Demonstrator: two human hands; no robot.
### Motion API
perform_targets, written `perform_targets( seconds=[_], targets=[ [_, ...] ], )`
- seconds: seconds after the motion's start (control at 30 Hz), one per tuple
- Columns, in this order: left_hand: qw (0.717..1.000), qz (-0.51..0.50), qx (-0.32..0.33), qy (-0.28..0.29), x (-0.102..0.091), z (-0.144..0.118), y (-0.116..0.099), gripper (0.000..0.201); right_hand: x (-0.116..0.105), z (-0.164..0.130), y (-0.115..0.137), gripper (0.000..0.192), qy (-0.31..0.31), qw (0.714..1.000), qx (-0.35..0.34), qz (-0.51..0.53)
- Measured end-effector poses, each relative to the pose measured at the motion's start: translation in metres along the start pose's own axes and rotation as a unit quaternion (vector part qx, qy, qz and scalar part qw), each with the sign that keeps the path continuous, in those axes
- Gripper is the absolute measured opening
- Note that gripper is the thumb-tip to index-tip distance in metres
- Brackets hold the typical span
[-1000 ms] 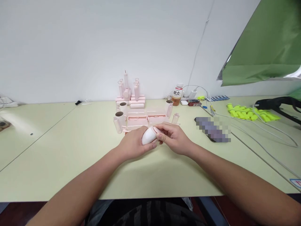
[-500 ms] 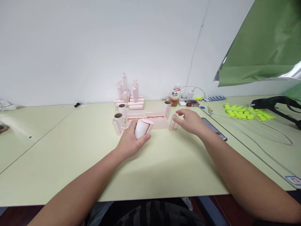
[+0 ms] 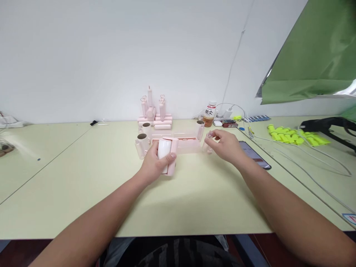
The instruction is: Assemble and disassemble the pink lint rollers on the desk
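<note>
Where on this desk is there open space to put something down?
The near strip of the table between the two forearms is bare, and so is the wide stretch left of the left hand. It is crowded behind the hands around the pink parts, and on the right by the phone and cables.

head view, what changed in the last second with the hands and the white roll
The right hand let go of the white roll and moved right to a small clear tube, its fingers now closing on it. The left hand kept the roll and turned it upright. The pink parts at the back and the bottle stayed put.
</note>
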State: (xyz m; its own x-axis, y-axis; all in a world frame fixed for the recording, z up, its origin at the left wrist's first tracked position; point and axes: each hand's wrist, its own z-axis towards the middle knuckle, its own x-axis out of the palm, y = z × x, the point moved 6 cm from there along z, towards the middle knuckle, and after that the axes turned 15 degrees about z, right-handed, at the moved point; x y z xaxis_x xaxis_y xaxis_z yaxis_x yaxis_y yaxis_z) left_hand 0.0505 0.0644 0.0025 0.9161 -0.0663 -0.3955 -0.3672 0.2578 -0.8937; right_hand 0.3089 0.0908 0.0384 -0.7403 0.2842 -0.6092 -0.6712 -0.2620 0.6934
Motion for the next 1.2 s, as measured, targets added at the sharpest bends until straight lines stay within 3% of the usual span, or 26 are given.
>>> perform_targets(
  seconds=[0.1, 0.23, 0.33, 0.43, 0.7, 1.0, 1.2],
  targets=[
    [0.996, -0.087, -0.008, 0.033, 0.005, 0.001, 0.003, 0.044, 0.007, -0.012, 0.020, 0.016, 0.018, 0.993, -0.070, 0.095],
    [0.983, -0.166, -0.014, 0.073, 0.012, 0.000, 0.004, 0.044, 0.033, -0.038, 0.050, 0.016, 0.171, 0.949, -0.197, 0.179],
    [0.982, -0.173, -0.008, 0.076, 0.013, -0.001, 0.004, 0.042, 0.049, -0.054, 0.061, 0.025, 0.265, 0.915, -0.232, 0.199],
    [0.983, -0.164, -0.007, 0.080, 0.014, -0.001, 0.004, 0.040, 0.058, -0.060, 0.064, 0.032, 0.305, 0.901, -0.234, 0.198],
    [0.986, -0.150, -0.012, 0.075, 0.013, -0.002, 0.004, 0.045, 0.062, -0.060, 0.065, 0.027, 0.316, 0.901, -0.250, 0.160],
    [0.990, -0.121, 0.002, 0.070, 0.012, -0.001, 0.005, 0.045, 0.056, -0.057, 0.063, 0.037, 0.272, 0.912, -0.276, 0.133],
    [0.996, -0.029, 0.062, 0.057, 0.010, -0.003, -0.002, 0.046, 0.054, -0.057, 0.067, 0.030, 0.270, 0.926, -0.235, 0.119]
  ],
)
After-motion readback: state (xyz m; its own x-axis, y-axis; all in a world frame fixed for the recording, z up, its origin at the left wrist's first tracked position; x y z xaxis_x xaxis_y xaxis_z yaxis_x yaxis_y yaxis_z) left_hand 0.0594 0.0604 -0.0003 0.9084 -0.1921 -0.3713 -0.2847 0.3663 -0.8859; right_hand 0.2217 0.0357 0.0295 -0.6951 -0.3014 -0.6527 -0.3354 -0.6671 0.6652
